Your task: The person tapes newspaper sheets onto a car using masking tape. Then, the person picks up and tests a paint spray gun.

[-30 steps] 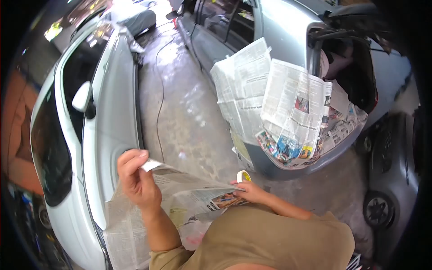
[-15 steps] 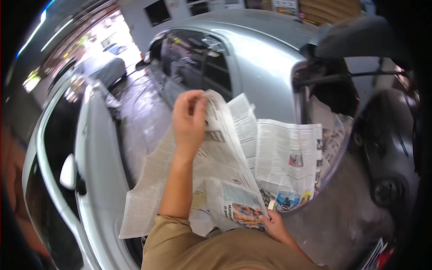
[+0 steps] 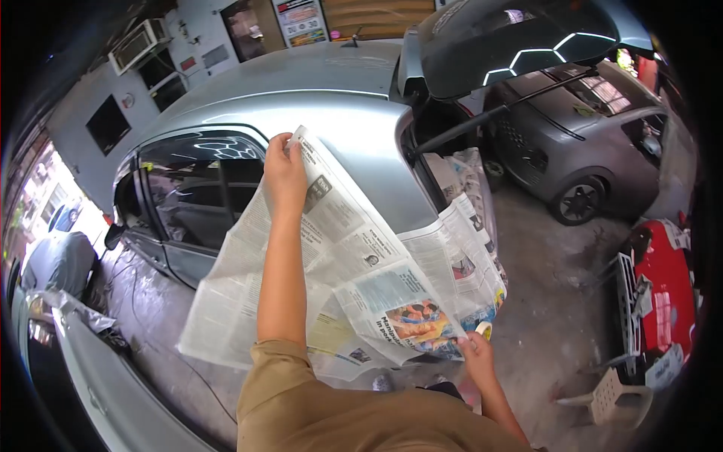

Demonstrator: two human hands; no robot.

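Note:
A wide newspaper sheet [image 3: 346,241] hangs spread between my hands in front of the silver car [image 3: 354,135]. My left hand [image 3: 285,172] is closed on its upper edge, raised near the car's rear side window. Lower right, my right hand [image 3: 477,355] pinches the sheet's bottom corner. Against those fingers sits a roll of tape [image 3: 485,330], partly hidden. More newspaper [image 3: 459,252] covers the rear corner of the car, behind the held sheet. The sheet hides part of the car's rear side.
The car's tailgate [image 3: 504,45] is raised on the right. A grey car [image 3: 576,143] stands beyond it. At right are a red car part [image 3: 666,301] and a beige plastic chair [image 3: 608,395]. A silver car panel [image 3: 120,377] is at lower left, near a cable on the floor.
My view has swung to the right, bringing the grey car and red part into sight. The held newspaper is spread wider and flatter; both hands keep their hold.

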